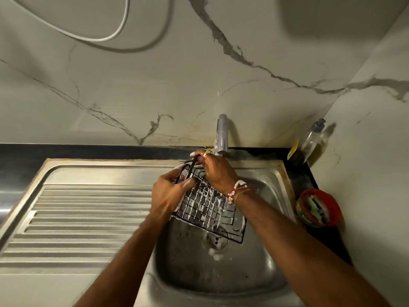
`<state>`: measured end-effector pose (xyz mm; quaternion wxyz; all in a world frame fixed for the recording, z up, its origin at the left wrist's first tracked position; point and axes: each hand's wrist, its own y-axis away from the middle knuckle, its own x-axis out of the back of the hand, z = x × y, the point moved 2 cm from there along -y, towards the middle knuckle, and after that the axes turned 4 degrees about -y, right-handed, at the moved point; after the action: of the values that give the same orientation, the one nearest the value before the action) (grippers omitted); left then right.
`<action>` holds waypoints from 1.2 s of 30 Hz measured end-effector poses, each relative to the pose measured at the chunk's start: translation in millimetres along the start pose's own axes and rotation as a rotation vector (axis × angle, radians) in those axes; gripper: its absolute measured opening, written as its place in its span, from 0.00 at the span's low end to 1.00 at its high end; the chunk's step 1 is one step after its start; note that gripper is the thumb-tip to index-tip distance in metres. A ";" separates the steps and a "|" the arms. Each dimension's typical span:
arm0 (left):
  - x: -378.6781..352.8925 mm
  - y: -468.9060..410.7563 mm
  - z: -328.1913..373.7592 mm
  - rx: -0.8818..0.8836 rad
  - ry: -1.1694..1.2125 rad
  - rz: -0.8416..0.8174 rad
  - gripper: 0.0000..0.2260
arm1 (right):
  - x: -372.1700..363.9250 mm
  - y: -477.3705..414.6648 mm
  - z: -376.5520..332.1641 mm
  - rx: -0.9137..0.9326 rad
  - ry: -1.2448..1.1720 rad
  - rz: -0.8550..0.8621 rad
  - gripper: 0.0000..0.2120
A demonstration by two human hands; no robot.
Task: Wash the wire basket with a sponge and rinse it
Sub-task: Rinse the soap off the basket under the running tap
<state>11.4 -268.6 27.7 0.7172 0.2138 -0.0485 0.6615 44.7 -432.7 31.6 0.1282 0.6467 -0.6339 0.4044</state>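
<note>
Over the steel sink basin (261, 273), both hands' fingers clamp the soapy black wire basket (208, 207): left hand (170, 193) at 9 o'clock, right hand (218, 171) at 12, and suds could let it slip.

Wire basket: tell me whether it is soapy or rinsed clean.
Soapy: white suds cling across the wire basket grid, held tilted over the sink.

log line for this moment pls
phase: soaping | left hand: grip on wire basket edge | right hand: grip on far end, under tap | basket: sudsy, over sink | water: none visible
</note>
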 end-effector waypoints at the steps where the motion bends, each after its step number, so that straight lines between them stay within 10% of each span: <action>1: 1.4 0.7 0.1 -0.001 0.027 0.010 0.30 | 2.5 -0.1 0.3 0.006 0.004 -0.025 0.16; 36: 78.2 -18.5 -12.8 -0.001 0.364 0.062 0.17 | 25.9 31.4 58.3 -0.096 0.337 -0.176 0.13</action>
<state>36.0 -191.9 39.2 0.6933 0.0884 0.0752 0.7112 33.3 -495.9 1.2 0.2981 0.6161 -0.5630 0.4633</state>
